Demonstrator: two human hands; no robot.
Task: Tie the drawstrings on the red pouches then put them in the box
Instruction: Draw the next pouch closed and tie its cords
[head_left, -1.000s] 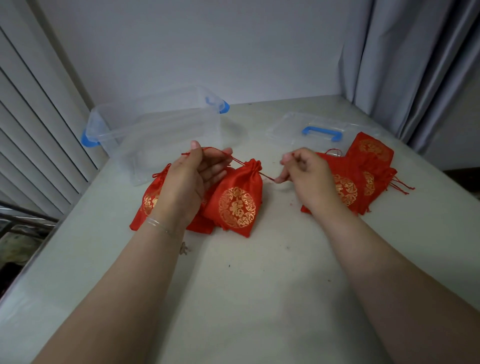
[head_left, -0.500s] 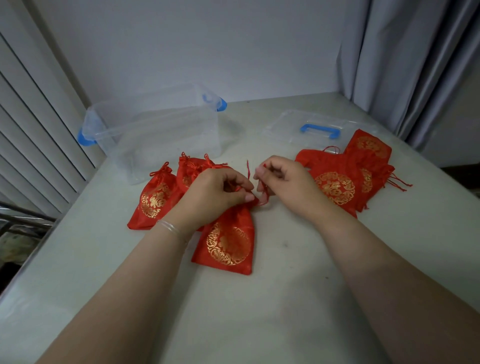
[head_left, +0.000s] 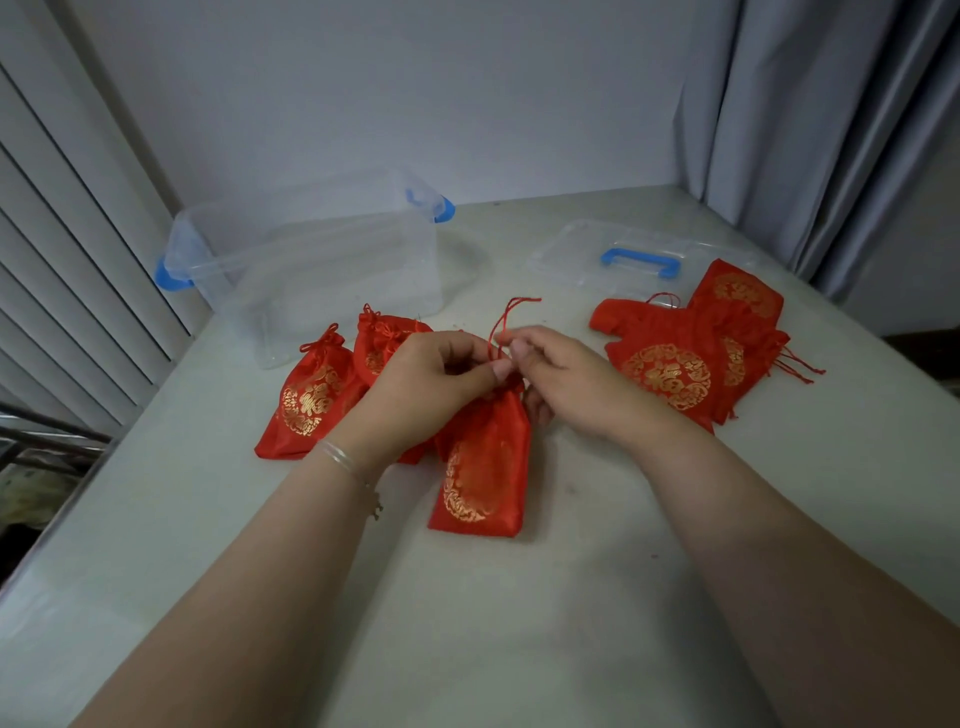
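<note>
A red pouch with gold print (head_left: 480, 470) lies on the table in front of me, its gathered neck between my hands. My left hand (head_left: 434, 384) pinches the neck and its red drawstring (head_left: 506, 322). Thumb and forefinger of my right hand (head_left: 563, 379) pinch the same string, and a loop of it sticks up past them. Two pouches with cinched necks (head_left: 311, 400) lie to the left, partly under my left hand. Several more pouches (head_left: 691, 348) are heaped at the right. The clear plastic box (head_left: 311, 260) with blue latches stands open at the back left.
The box's clear lid (head_left: 639, 257) with a blue handle lies flat behind the right heap. White slats run along the table's left edge, and a grey curtain (head_left: 810, 130) hangs at the back right. A wall closes off the far side.
My hands were apart, pulling the drawstrings sideways. They have come together at the pouch's neck, and the pouch has slid nearer to me, lying lengthwise.
</note>
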